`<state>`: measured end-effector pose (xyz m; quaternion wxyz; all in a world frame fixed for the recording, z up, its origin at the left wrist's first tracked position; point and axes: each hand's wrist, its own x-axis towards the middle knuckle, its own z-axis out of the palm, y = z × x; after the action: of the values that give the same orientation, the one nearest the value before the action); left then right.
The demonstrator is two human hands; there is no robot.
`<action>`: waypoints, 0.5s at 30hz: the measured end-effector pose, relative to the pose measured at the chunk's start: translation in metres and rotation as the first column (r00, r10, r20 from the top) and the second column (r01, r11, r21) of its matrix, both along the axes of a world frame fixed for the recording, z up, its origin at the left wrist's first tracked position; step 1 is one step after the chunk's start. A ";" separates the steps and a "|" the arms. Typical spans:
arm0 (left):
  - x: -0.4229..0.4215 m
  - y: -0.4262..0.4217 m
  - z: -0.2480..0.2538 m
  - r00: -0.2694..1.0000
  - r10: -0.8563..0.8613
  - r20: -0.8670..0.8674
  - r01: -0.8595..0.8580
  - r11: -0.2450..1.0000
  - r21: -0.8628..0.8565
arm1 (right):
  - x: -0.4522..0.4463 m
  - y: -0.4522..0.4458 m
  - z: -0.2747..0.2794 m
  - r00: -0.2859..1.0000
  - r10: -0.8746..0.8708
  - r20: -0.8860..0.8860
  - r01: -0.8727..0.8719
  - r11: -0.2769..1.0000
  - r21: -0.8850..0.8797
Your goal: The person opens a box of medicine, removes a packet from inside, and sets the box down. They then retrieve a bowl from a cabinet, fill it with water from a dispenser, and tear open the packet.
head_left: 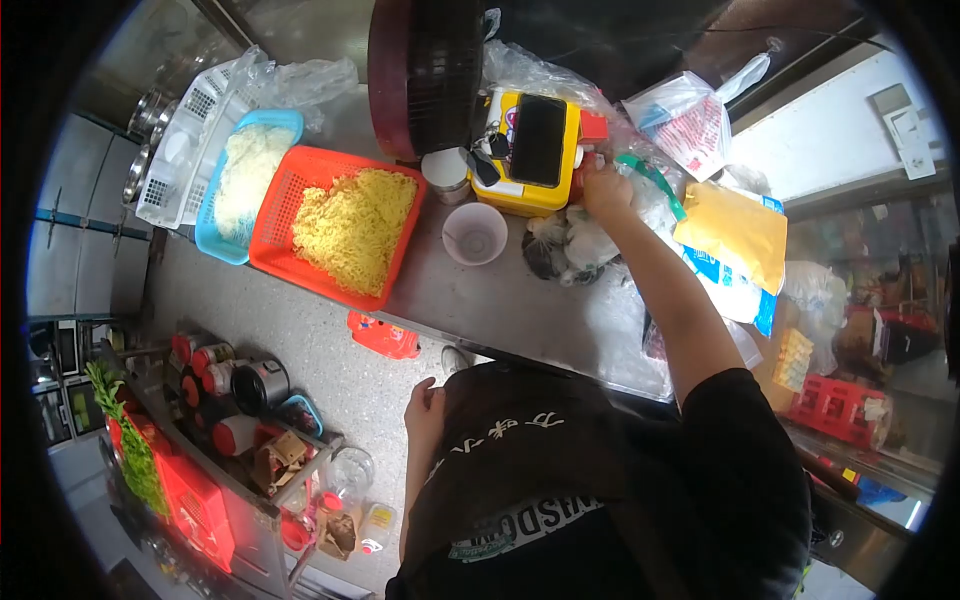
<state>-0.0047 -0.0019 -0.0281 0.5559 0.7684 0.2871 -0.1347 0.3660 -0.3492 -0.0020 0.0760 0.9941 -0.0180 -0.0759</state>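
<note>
My right hand (pixel 606 192) reaches over the steel counter to the right side of a yellow box (pixel 528 200). Its fingers are closed at a small red thing there, mostly hidden by the hand. A black phone (pixel 538 141) and keys (pixel 484 165) lie on top of the box. Beside the hand are knotted plastic bags (pixel 585 243) and a green strip (pixel 652 182). A white plastic tub (pixel 474 234) stands left of the bags. My left hand (pixel 425 408) hangs by my side below the counter edge, fingers loosely bent and apart, holding nothing visible.
A red basket (pixel 268 222) of yellow noodles (pixel 352 230) and a blue basket (pixel 208 236) of pale noodles stand on the counter's left. A lidded can (pixel 446 176) is behind the tub. A brown envelope (pixel 735 235) lies at right. A shelf rack (pixel 255 530) stands lower left.
</note>
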 end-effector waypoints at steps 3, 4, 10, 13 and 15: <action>-0.003 -0.001 0.005 1.000 0.003 0.009 -0.003 1.000 -0.003 | 0.002 0.006 -0.004 0.995 0.077 0.067 -0.068 0.990 -0.120; -0.004 -0.002 0.005 1.000 0.006 0.020 -0.006 1.000 -0.004 | 0.002 0.009 -0.007 0.993 0.092 0.070 -0.077 0.979 -0.188; 0.000 -0.010 0.021 1.000 0.003 0.001 -0.003 0.995 0.101 | -0.025 0.012 0.031 0.931 0.352 0.099 -0.350 0.936 -0.040; -0.008 -0.010 0.016 1.000 0.019 0.021 -0.021 0.992 0.122 | -0.018 0.009 0.010 0.957 0.244 0.154 -0.242 0.970 -0.030; -0.008 -0.012 0.022 1.000 0.028 -0.013 -0.026 0.994 0.108 | -0.021 -0.002 0.009 0.936 0.275 0.221 -0.244 0.957 -0.156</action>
<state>-0.0130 -0.0139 -0.0061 0.5134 0.7922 0.3083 -0.1172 0.3450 -0.3511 0.0070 0.1450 0.9828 0.0997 0.0568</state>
